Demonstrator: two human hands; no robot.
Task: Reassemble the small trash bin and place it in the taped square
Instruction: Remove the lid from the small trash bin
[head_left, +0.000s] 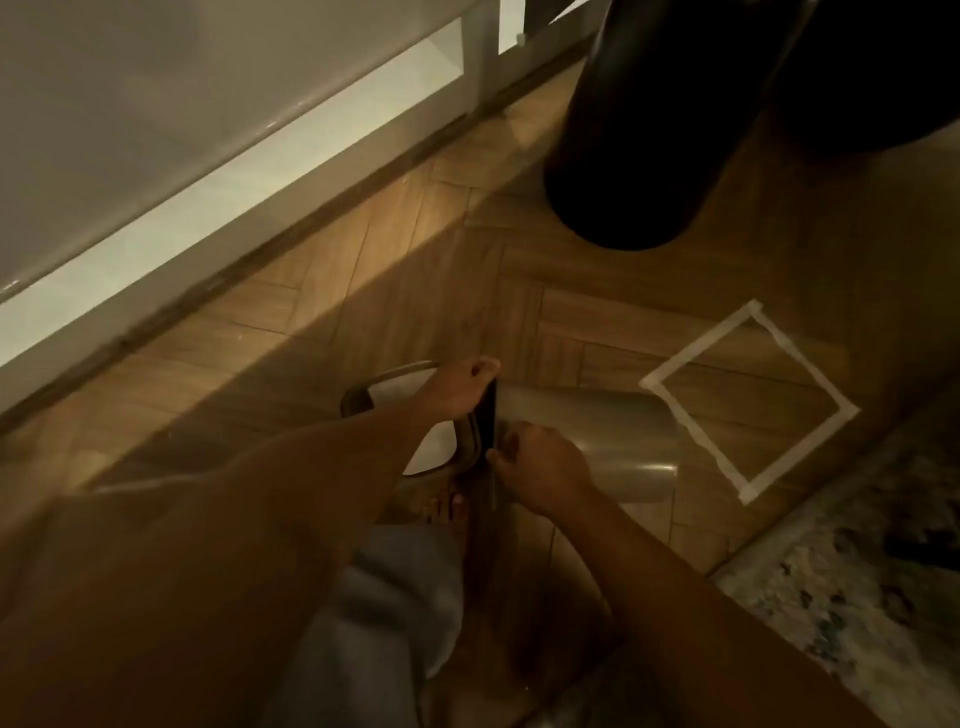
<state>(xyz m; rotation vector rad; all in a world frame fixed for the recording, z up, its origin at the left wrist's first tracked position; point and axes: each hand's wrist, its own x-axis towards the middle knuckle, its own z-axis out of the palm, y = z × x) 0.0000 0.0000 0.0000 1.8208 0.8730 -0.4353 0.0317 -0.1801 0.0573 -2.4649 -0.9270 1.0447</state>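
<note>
Bin (587, 447) laid sideways on floor, just short of taped square (748, 400) | rim ring clamped by left hand (457, 389) fingers, right hand (540, 473) fingers closed at seam | judged light, stiff, slippery; rim best gripped.

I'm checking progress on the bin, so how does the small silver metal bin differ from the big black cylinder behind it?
The small silver metal bin lies on its side, both hands gripping its rim end; the big black cylinder stands untouched. The silver bin is shiny and smaller; the black one is dark and matte. Both are round and outside the taped square.
</note>
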